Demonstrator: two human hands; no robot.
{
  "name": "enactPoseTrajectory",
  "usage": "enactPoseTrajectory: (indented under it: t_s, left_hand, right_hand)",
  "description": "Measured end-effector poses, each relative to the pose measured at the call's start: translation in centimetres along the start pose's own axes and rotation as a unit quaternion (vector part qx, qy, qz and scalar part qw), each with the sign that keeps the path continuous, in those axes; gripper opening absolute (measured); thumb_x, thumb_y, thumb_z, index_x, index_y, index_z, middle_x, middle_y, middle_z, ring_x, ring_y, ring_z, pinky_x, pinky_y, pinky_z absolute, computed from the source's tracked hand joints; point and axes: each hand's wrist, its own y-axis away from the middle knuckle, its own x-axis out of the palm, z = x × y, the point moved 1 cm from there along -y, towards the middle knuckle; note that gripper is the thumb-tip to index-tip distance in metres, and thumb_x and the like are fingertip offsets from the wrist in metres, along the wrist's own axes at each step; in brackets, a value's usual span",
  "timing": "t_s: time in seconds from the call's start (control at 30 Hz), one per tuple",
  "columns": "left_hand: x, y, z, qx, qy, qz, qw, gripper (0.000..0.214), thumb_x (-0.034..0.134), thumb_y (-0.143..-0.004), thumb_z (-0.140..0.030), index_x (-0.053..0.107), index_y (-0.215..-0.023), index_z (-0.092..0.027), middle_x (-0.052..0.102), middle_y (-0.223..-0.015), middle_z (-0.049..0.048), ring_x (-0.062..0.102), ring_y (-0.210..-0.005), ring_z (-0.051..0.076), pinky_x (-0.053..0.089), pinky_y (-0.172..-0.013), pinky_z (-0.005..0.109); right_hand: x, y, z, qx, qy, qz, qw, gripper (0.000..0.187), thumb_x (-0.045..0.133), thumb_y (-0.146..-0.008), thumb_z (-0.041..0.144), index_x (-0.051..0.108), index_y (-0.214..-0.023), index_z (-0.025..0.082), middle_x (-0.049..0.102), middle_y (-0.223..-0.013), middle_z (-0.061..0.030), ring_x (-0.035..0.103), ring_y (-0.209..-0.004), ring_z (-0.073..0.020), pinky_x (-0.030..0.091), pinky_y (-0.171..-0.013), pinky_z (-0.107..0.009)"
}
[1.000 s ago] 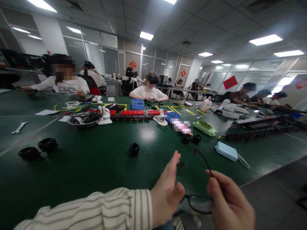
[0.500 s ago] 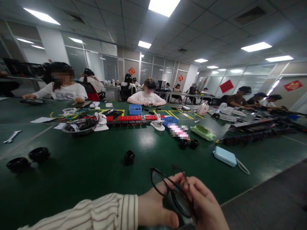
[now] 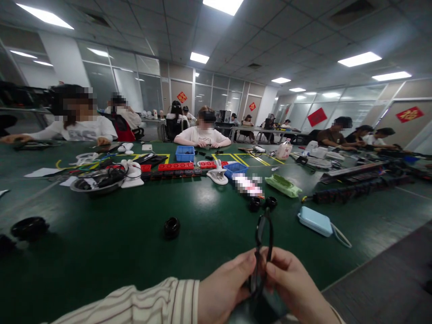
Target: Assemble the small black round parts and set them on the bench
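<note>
A pair of black-framed eyeglasses (image 3: 265,229) is held up between my two hands above the near part of the green table, turned nearly edge-on. My left hand (image 3: 227,281), in a striped cuff, pinches the frame from the left with thumb and fingers. From the right, my right hand (image 3: 292,276) grips the frame between thumb and curled fingers. The lower part of the glasses is partly hidden by the hands. Ahead and left lies a black ring-shaped part (image 3: 172,228). Two more black round parts (image 3: 255,204) stand just beyond the glasses.
A light-blue case (image 3: 315,220) with a strap lies to the right, near a green tray-like piece (image 3: 282,186). Farther back are blue bins (image 3: 185,153), a red-and-black strip (image 3: 177,168) and a metal bowl (image 3: 96,185) of cables. Several people sit around the tables.
The glasses have turned from facing me at a slant to nearly edge-on and upright. My left hand has closed around the frame. The view has shifted slightly right.
</note>
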Motion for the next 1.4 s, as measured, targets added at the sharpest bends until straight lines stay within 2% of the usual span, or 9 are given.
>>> enactPoseTrajectory:
  t_s: [0.13, 0.37, 0.5, 0.6, 0.7, 0.77, 0.97, 1.2, 1.4]
  left_hand:
    - [0.4, -0.5, -1.4, 0.093, -0.083, 0.042, 0.991, 0.037, 0.053, -0.084, -0.042, 0.062, -0.108, -0.016, 0.062, -0.099, 0.0064, 0.054, -0.098, 0.019, 0.032, -0.097, 0.033]
    - [-1.3, -0.7, -1.8, 0.202, -0.352, -0.038, 0.913, 0.027, 0.054, -0.083, -0.039, 0.070, -0.084, -0.018, 0.066, -0.103, 0.0059, 0.052, -0.108, 0.022, 0.026, -0.104, 0.034]
    - [-1.8, -0.7, -1.7, 0.185, -0.383, -0.075, 0.902, 0.017, 0.060, -0.078, -0.030, 0.072, -0.080, -0.019, 0.069, -0.099, 0.0054, 0.053, -0.108, 0.022, 0.030, -0.102, 0.034]
    - [-2.2, -0.8, -1.4, 0.140, -0.339, -0.086, 0.926, 0.025, 0.063, -0.074, -0.033, 0.072, -0.089, -0.016, 0.069, -0.098, 0.0086, 0.057, -0.101, 0.024, 0.038, -0.094, 0.036]
    - [-2.4, -1.0, -1.0, 0.049, -0.226, -0.046, 0.972, 0.039, 0.062, -0.074, -0.041, 0.069, -0.098, -0.011, 0.069, -0.092, 0.0096, 0.061, -0.088, 0.023, 0.043, -0.085, 0.033]
    - [-2.6, -1.1, -0.7, 0.003, -0.185, -0.017, 0.983, 0.039, 0.063, -0.073, -0.043, 0.070, -0.091, -0.010, 0.069, -0.084, 0.0076, 0.061, -0.082, 0.020, 0.043, -0.083, 0.031]
    - [-2.9, -1.2, -0.3, 0.006, -0.177, 0.038, 0.984, 0.029, 0.059, -0.079, -0.040, 0.071, -0.084, -0.014, 0.066, -0.075, 0.0004, 0.056, -0.077, 0.014, 0.040, -0.082, 0.025]
    - [-3.3, -1.4, 0.1, 0.001, -0.212, -0.063, 0.975, 0.038, 0.069, -0.065, -0.047, 0.069, -0.074, -0.010, 0.064, -0.067, 0.0030, 0.055, -0.068, 0.016, 0.041, -0.071, 0.028]
    - [-5.0, -2.0, 0.2, -0.008, -0.242, -0.141, 0.960, 0.045, 0.075, -0.053, -0.052, 0.061, -0.064, -0.011, 0.057, -0.058, -0.0007, 0.049, -0.057, 0.011, 0.037, -0.057, 0.024]
  right_hand:
    - [-1.2, -0.8, 1.5, -0.082, 0.060, -0.118, 0.988, 0.026, 0.074, -0.065, 0.036, 0.063, -0.063, 0.012, 0.055, -0.059, -0.0021, 0.045, -0.047, -0.0070, 0.038, -0.041, -0.015]
    - [0.0, -1.1, -0.4, -0.152, -0.012, -0.128, 0.980, 0.023, 0.066, -0.074, 0.038, 0.062, -0.070, 0.015, 0.054, -0.061, -0.0016, 0.048, -0.052, -0.0091, 0.043, -0.047, -0.018]
    - [-0.1, -0.9, -1.0, -0.153, 0.007, -0.115, 0.981, 0.022, 0.063, -0.076, 0.037, 0.061, -0.071, 0.016, 0.052, -0.062, -0.0010, 0.048, -0.052, -0.0086, 0.042, -0.046, -0.017]
    - [-0.1, -0.7, -0.6, -0.140, 0.059, -0.119, 0.981, 0.024, 0.062, -0.076, 0.038, 0.059, -0.071, 0.015, 0.050, -0.061, -0.0003, 0.049, -0.049, -0.0090, 0.041, -0.043, -0.018]
    - [0.2, -0.4, 0.2, -0.131, 0.149, -0.149, 0.969, 0.031, 0.060, -0.077, 0.041, 0.055, -0.064, 0.014, 0.049, -0.058, -0.0003, 0.048, -0.046, -0.0093, 0.039, -0.041, -0.019]
    - [0.6, -0.1, 0.6, -0.135, 0.213, -0.163, 0.954, 0.035, 0.058, -0.078, 0.043, 0.051, -0.059, 0.014, 0.047, -0.057, -0.0001, 0.047, -0.046, -0.0093, 0.038, -0.042, -0.019]
    - [1.2, 0.4, 0.7, -0.152, 0.331, -0.154, 0.919, 0.038, 0.053, -0.081, 0.042, 0.047, -0.055, 0.016, 0.043, -0.055, 0.0003, 0.044, -0.049, -0.0097, 0.034, -0.044, -0.020]
    - [1.1, 0.2, 0.8, -0.138, 0.364, -0.146, 0.910, 0.039, 0.050, -0.082, 0.044, 0.046, -0.055, 0.016, 0.043, -0.055, 0.0000, 0.045, -0.050, -0.0101, 0.034, -0.044, -0.020]
    - [0.4, -0.3, 1.1, -0.094, 0.297, -0.149, 0.939, 0.043, 0.053, -0.078, 0.051, 0.042, -0.054, 0.017, 0.041, -0.052, 0.0020, 0.043, -0.046, -0.0092, 0.033, -0.042, -0.020]
